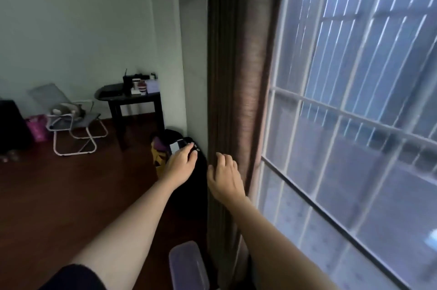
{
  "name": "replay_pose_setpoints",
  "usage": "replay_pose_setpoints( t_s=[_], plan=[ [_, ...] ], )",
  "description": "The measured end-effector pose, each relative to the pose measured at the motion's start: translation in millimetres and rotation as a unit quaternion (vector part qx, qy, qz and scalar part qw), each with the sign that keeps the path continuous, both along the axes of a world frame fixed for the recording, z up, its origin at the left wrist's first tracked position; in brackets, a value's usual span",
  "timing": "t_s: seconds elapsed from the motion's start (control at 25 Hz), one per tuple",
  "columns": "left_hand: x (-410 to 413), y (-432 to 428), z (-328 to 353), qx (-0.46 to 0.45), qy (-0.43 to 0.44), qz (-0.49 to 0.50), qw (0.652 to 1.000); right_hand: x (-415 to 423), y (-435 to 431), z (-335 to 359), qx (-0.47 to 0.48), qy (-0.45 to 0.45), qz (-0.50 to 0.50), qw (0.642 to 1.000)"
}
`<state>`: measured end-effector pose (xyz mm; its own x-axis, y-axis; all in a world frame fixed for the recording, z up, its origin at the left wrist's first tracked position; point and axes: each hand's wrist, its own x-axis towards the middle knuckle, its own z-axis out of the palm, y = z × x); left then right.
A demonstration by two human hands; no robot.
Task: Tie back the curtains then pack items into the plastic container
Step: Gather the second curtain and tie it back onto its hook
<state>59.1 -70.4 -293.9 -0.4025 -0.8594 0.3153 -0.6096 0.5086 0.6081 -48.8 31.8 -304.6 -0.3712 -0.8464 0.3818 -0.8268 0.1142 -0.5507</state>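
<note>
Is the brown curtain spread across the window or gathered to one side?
Gathered: the curtain hangs in a narrow column of folds left of the window, whose barred panes are uncovered. No tie shows around it.

Curtain [238, 77] hangs between window [354, 112] — right — and table [132, 98]
</note>
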Motion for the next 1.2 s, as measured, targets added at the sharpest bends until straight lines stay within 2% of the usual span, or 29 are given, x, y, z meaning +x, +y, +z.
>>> replay_pose_setpoints(
  t_s=[0.24,0.44,0.64,0.8,0.92,1.04,1.2],
  plan=[
    [8.0,-120.9,26.3,0.005,-0.033,-0.021,0.999,17.9,-121.3,13.4,0.005,-0.019,-0.104,0.994],
    [-10.4,-186.9,33.0,0.04,-0.008,-0.095,0.995,0.8,-195.9,27.5,-0.013,-0.025,-0.168,0.985],
    [-75.3,-254.1,85.7,0.001,0.114,-0.172,0.978,-41.6,-269.2,75.5,-0.196,-0.011,-0.219,0.956],
    [-126.0,-288.5,150.1,0.0,0.229,-0.246,0.942,-65.1,-314.8,143.9,-0.359,0.003,-0.235,0.903],
    [-156.1,-315.2,190.6,0.047,0.274,-0.339,0.899,-80.3,-340.8,178.5,-0.413,0.014,-0.263,0.872],
    [-179.8,-330.8,213.1,0.069,0.27,-0.433,0.857,-99.1,-351.9,185.4,-0.408,0.053,-0.302,0.86],
    [-196.9,-343.5,217.7,0.039,0.313,-0.452,0.835,-115.8,-345.0,171.5,-0.329,0.005,-0.331,0.884]
  ],
)
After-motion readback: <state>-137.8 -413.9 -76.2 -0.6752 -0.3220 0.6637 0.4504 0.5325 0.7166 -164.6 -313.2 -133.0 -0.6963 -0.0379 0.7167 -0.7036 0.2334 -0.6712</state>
